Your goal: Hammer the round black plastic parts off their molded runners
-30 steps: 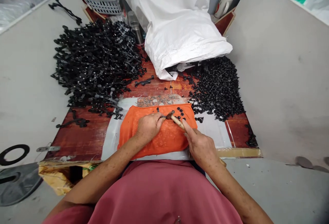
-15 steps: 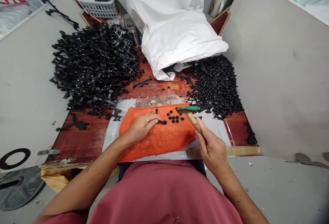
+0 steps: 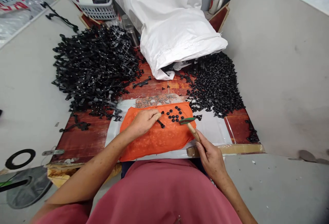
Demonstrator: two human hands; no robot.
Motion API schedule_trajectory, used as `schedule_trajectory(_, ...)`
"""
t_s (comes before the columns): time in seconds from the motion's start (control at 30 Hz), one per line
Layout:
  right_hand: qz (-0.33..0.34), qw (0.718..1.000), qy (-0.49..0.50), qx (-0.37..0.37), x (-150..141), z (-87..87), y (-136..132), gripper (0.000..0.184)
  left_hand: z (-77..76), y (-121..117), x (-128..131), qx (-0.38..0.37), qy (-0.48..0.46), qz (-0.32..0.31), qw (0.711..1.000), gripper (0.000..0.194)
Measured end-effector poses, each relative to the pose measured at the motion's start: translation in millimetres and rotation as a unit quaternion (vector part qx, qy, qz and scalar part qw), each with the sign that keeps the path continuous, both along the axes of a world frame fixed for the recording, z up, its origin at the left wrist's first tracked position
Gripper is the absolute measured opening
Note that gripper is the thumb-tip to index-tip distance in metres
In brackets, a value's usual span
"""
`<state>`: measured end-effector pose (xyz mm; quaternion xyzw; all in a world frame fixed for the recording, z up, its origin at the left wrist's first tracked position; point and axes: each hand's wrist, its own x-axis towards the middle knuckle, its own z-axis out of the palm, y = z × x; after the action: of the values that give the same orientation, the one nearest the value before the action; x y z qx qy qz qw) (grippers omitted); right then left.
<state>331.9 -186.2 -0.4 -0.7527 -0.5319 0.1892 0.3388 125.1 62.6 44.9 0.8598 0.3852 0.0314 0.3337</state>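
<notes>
The person's maroon shirt [image 3: 164, 189] occupies the near edge of the view, directly below the table [image 3: 95, 145]. The right hand [image 3: 212, 155] is closed around the wooden handle of a hammer [image 3: 194, 133]; the green-sided hammer head [image 3: 187, 121] is positioned at the right part of an orange cloth pad [image 3: 154, 141], beside the loose discs. Contact between head and pad cannot be determined. The left hand [image 3: 144, 123] is at the left half of the pad, thumb and fingers drawn together. A black strip [image 3: 161, 125] with a knobbed end projects from beneath its fingers; whether the fingers grip the strip or only cover it cannot be determined. Black discs [image 3: 173, 116] lie in a loose cluster on the pad, between the left hand and the hammer head. The pad rests on a white sheet [image 3: 212, 131], which covers the middle of the reddish table. Beyond, a tall pile of black straps [image 3: 95, 70] stands on the left and a lower pile of black studs [image 3: 216, 87] on the right. Between and behind them lies a white sack [image 3: 180, 22], mouth facing the person. A metal bottle [image 3: 133, 35], a grey basket [image 3: 100, 12] and a white mug [image 3: 215, 3] stand farthest away.
</notes>
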Motion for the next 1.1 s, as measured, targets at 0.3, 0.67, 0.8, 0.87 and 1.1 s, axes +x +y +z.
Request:
schedule_trajectory(0.3,0.000,0.999,-0.042,-0.007,-1.0,-2.9,1.7,0.047,-3.3,-2.9,22.6,0.056,0.034,-0.047,0.997,0.040)
schedule_trajectory(0.67,0.011,0.999,-0.043,-0.020,3.0,5.0,6.6,0.048,-6.7,-1.5,22.6,0.086,0.053,-0.081,0.992,0.039)
schedule_trajectory(0.8,0.027,0.996,-0.083,-0.019,11.5,29.0,23.8,0.048,-6.5,2.4,24.5,0.068,0.049,-0.091,0.992,0.041)
schedule_trajectory(0.87,0.038,0.994,-0.106,-0.003,12.9,40.8,36.5,0.050,-7.2,3.6,25.3,0.060,0.036,-0.089,0.994,0.041)
schedule_trajectory(1.1,0.097,0.970,-0.207,-0.088,0.6,42.5,69.6,0.055,-13.6,6.1,23.4,0.041,0.027,-0.071,0.996,0.036)
